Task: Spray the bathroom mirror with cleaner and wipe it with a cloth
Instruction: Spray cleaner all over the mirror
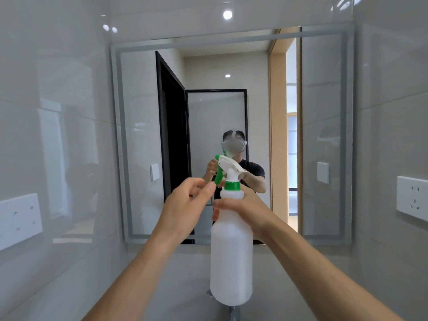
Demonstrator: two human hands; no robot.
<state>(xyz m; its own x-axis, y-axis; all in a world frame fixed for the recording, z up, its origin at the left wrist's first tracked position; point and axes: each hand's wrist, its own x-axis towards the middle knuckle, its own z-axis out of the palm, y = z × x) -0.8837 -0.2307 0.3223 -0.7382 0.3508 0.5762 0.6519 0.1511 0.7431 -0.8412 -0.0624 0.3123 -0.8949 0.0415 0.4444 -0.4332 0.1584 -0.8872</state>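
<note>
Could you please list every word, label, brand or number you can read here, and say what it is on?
None can be read.
The bottle is plain white, with no label showing on the side in view.
The sockets and the switch bear no legible marking.
The mirror carries no print.

You are facing the mirror [231,112] with open air lying between it and you. The spray bottle [231,256] is blocking the centre; tiled walls are closing in left and right.
</note>
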